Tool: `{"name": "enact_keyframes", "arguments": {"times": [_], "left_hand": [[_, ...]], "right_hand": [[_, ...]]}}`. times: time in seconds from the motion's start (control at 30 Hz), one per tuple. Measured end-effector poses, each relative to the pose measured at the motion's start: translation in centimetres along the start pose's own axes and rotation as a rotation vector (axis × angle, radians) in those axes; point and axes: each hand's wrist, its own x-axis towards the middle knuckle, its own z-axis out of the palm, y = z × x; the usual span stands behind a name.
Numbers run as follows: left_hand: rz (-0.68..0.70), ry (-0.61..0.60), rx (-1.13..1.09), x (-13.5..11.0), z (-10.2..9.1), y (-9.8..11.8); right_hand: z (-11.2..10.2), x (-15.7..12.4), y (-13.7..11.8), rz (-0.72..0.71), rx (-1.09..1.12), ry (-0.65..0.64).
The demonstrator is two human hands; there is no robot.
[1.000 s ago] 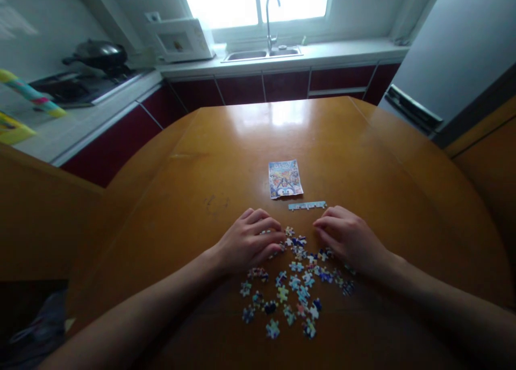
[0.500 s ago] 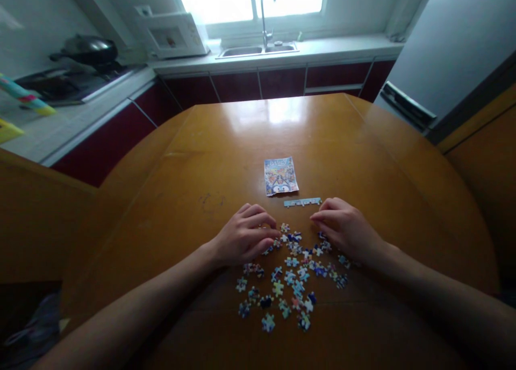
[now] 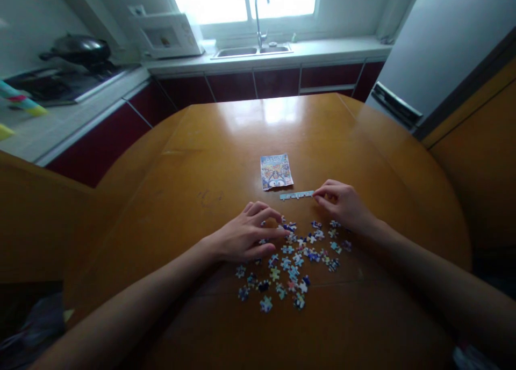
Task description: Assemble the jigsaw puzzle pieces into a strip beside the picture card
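Small jigsaw puzzle pieces (image 3: 274,274) lie scattered on the wooden table in front of me. My left hand (image 3: 248,233) rests over the left side of the pile, its fingers apart; the index and middle fingertips touch pieces, and some pieces are hidden beneath it. Beyond the pile lies a narrow, pale blue strip of joined jigsaw pieces (image 3: 296,195). At that strip's right end, my right hand (image 3: 342,203) has thumb and index finger pinched together on it, and the fingertips cover the end. A small printed picture sheet (image 3: 276,172) lies just behind the strip.
The round-ended wooden table (image 3: 181,187) fills the foreground. Behind it, a counter holds a sink (image 3: 237,52) with a tall faucet and a white microwave-like box (image 3: 167,36). A dark wok (image 3: 76,49) sits on the stove at left, and a grey refrigerator (image 3: 447,48) stands at right.
My right hand has moved forward, from just above the pieces to the strip's right end. My left hand has shifted slightly right over the pile with its fingers more spread. The view has shifted slightly.
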Motion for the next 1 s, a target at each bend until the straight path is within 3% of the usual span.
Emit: {"name": "enact_keyframes", "arguments": {"times": [0.37, 0.63, 1.0], "left_hand": [[0.014, 0.039, -0.017, -0.2, 0.2, -0.5], [0.031, 0.028, -0.025, -0.3, 0.3, -0.7], [0.078, -0.012, 0.025, -0.1, 0.2, -0.4]], "right_hand": [[-2.1, 1.5, 2.3, 0.1, -0.003, 0.13], [-2.7, 2.0, 3.3, 0.16, 0.03, 0.103], [-3.1, 2.1, 2.7, 0.156, 0.024, 0.088]]}}
